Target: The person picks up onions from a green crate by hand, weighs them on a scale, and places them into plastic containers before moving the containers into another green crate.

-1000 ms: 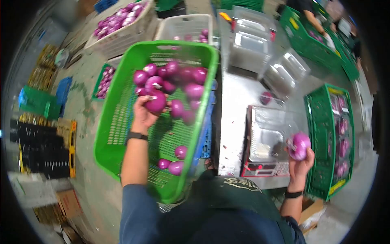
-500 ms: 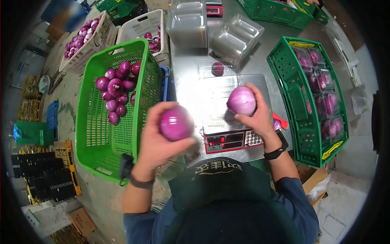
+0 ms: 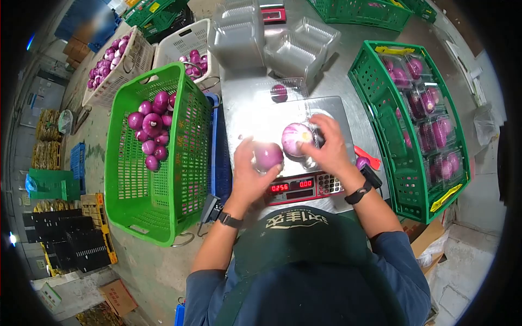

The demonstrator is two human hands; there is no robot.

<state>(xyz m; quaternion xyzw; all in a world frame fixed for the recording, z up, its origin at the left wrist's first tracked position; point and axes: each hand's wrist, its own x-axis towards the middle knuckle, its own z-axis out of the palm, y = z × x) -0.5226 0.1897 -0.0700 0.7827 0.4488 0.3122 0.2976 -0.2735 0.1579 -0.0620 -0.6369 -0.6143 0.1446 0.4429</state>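
Note:
My left hand (image 3: 250, 171) grips a red onion (image 3: 268, 156) at the left side of the scale, its fingers and thumb curved around it. Over the scale's metal plate (image 3: 331, 108), my right hand (image 3: 330, 149) has its thumb and fingers on another red onion (image 3: 296, 137), paler and streaked. Glare hides the surface beneath both onions. The scale's red front (image 3: 293, 187) shows lit digits, which look like 0256 and 0.00. Just behind the plate, a clear plastic tray (image 3: 296, 87) holds a single onion (image 3: 279, 93).
To the left stands a green crate (image 3: 175, 157) with loose onions (image 3: 153, 125). On the right, a dark green crate (image 3: 380, 138) holds packed onions (image 3: 443, 133). Stacked clear trays (image 3: 236, 41) stand at the back. Near the scale's right side lie a red-handled object (image 3: 368, 156) and an onion (image 3: 362, 162).
My left hand has carried its onion right to the scale. My right hand has moved slightly left and lower with its onion. The display has gone from 0 to lit digits.

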